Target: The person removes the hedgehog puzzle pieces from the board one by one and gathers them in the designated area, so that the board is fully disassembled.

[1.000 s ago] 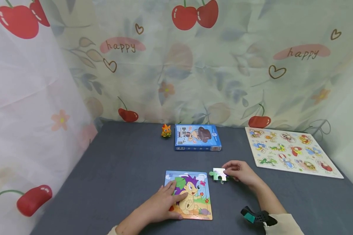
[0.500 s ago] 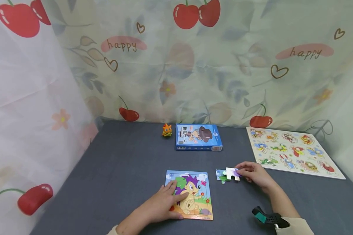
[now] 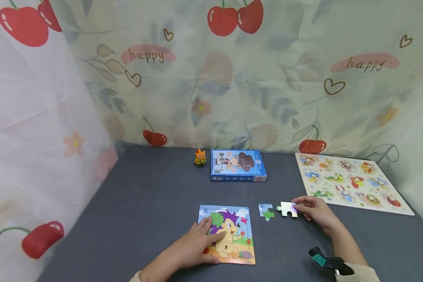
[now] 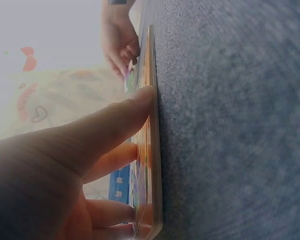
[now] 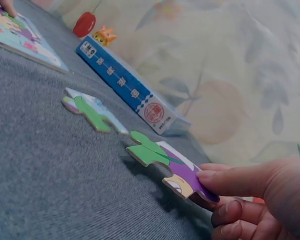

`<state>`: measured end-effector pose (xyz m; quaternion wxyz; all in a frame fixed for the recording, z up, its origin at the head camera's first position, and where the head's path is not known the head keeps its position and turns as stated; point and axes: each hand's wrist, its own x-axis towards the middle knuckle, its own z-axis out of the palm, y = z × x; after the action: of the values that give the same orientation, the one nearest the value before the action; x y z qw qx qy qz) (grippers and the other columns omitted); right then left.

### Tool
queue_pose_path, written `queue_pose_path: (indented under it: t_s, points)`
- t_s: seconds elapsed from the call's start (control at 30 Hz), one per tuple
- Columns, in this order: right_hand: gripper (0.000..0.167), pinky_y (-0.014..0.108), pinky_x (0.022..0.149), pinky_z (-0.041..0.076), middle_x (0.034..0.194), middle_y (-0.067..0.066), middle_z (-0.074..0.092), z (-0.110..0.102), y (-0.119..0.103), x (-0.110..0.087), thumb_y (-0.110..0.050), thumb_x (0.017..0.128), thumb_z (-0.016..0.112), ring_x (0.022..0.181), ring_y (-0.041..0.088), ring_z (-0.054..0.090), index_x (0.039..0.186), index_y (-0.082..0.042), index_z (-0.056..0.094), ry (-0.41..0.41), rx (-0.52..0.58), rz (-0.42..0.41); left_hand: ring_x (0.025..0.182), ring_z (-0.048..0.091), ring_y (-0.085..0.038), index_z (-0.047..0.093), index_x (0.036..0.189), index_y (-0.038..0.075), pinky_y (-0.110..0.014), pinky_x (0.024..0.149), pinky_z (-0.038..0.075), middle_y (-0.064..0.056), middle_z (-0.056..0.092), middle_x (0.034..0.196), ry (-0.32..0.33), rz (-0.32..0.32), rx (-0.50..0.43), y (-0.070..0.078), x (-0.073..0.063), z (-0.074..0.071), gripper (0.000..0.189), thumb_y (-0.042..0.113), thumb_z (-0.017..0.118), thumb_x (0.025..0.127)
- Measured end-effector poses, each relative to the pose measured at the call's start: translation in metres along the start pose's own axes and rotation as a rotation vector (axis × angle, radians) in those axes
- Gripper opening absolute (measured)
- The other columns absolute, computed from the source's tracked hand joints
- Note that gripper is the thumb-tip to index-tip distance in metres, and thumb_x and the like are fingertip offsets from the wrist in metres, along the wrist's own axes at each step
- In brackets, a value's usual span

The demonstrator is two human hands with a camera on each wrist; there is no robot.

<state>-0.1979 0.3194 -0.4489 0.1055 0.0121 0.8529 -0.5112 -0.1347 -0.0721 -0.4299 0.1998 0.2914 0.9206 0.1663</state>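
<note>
My left hand (image 3: 197, 244) rests with spread fingers on the left part of a square hedgehog puzzle board (image 3: 244, 246), covering some of the picture. In the left wrist view, the thumb (image 4: 140, 102) lies on the board's near edge. To the right, my right hand (image 3: 315, 213) pinches a puzzle piece (image 3: 286, 209) by its right end. The right wrist view shows this piece (image 5: 184, 172) tilted, slightly above the cloth, with green, purple and part of an eye on it. Another puzzle piece (image 3: 265, 210), blue and green, lies flat between the board and the held piece.
A blue game box (image 3: 237, 164) lies at the back, beside a small orange toy figure (image 3: 199, 156). A white board with insect pictures (image 3: 338, 203) lies at the right. A printed curtain (image 3: 232, 98) hangs behind the dark tabletop (image 3: 144, 196).
My right hand has drawn the held puzzle piece to the right, uncovering the other piece, which stays on the table. The left hand has stayed on the board.
</note>
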Motion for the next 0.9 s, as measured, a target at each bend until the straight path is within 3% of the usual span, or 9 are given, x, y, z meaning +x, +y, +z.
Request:
queue_pose_path:
  t_s: [0.9]
  points:
    - [0.041,0.021,0.05,0.041,0.075,-0.007,0.061,0.001,0.0041,0.0048,-0.024,0.088,0.064,0.054,0.004,0.046,0.115,0.007,0.061,0.035,-0.111,0.018,0.142,0.021,-0.035,0.045,0.137,0.035,-0.057,0.11,0.024,-0.016,0.027,0.152,0.01,0.011,-0.002,-0.0014,0.0001,0.0007,0.063,0.055,0.063,0.08]
